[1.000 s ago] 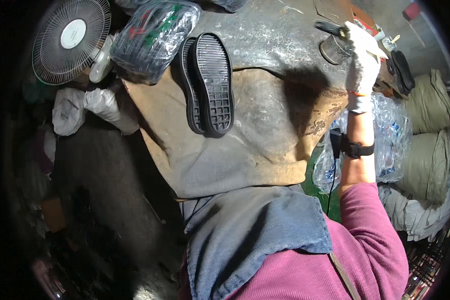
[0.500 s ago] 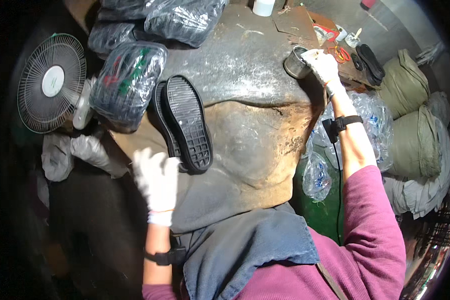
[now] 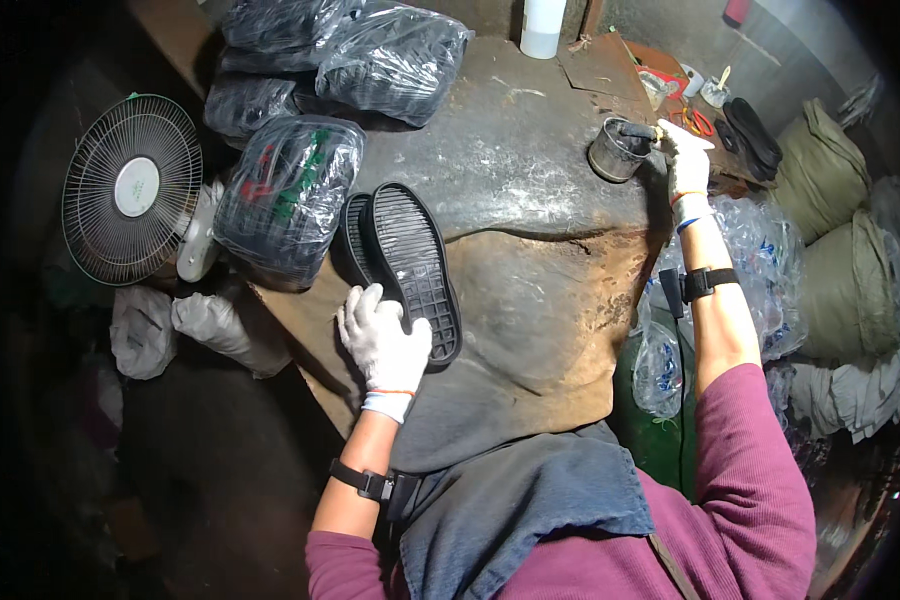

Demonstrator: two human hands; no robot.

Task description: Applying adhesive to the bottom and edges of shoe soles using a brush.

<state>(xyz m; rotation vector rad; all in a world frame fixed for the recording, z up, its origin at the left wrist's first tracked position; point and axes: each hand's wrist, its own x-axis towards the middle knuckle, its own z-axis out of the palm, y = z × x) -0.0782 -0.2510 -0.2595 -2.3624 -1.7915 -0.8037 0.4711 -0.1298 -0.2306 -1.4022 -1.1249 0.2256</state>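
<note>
Two black shoe soles [image 3: 419, 255] lie side by side on the worn work surface, grooved side up, the right one partly over the left. My left hand [image 3: 382, 337], in a white glove, is at their near end. Its fingers curl over the left sole and the thumb lies against the right one; the glove hides that end of the left sole. Farther off to the right, my gloved right hand [image 3: 684, 160] is closed round a brush [image 3: 636, 130]. The brush's dark head is at the mouth of a dark metal can [image 3: 615, 160].
Plastic-wrapped bundles [image 3: 288, 200] stand at the left, beside a fan [image 3: 135, 187]. A white container [image 3: 542, 30] is at the back. Orange-handled scissors [image 3: 692, 121] and more black soles [image 3: 753, 138] lie at the far right, near green sacks [image 3: 820, 175] and clear plastic bags [image 3: 658, 370].
My left hand has come right and forward onto the soles. The right hand has shifted beside the can, and the brush now shows plainly. The whole view has shifted somewhat.
</note>
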